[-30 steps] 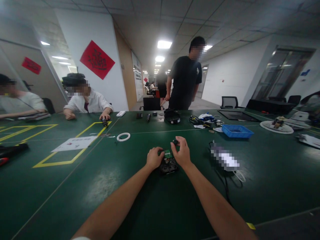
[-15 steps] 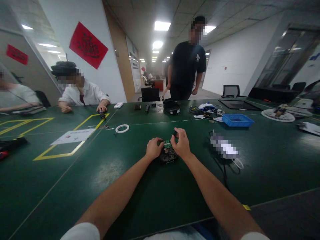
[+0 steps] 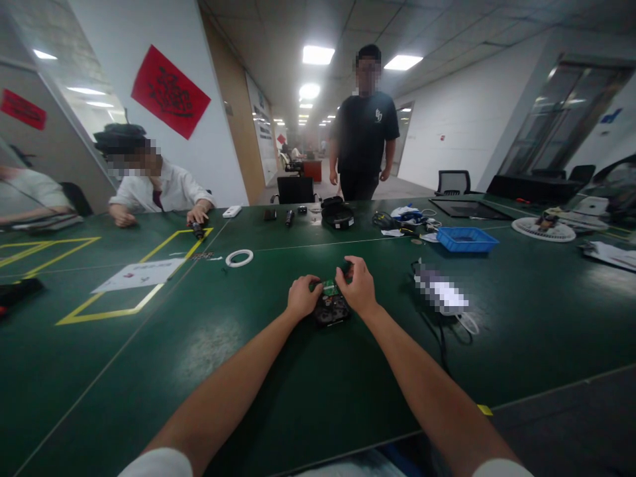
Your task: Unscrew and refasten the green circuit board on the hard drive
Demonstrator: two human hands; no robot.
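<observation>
In front of me on the green table lies an opened black device [image 3: 332, 311], its inner parts facing up. A green circuit board [image 3: 330, 289] shows at its far end, between my hands. My left hand [image 3: 303, 297] is curled at the left side, thumb and fingers closed on the edge of the board. My right hand [image 3: 360, 286] is at the right side, fingers bent toward the thumb around something small and dark. That piece is mostly hidden, so its kind is unclear.
On the right are a blurred-out phone-like object [image 3: 441, 291] with cables, a blue tray [image 3: 467, 240] and a white fan-like disc [image 3: 543, 229]. A white ring [image 3: 239, 258] and a paper sheet [image 3: 139, 274] lie left. One co-worker [image 3: 159, 182] sits left; another person [image 3: 365, 142] stands across the table.
The standing person has shifted left and turned toward the table. My right thumb and fingertips have moved slightly around the dark piece. My left hand stays at the board.
</observation>
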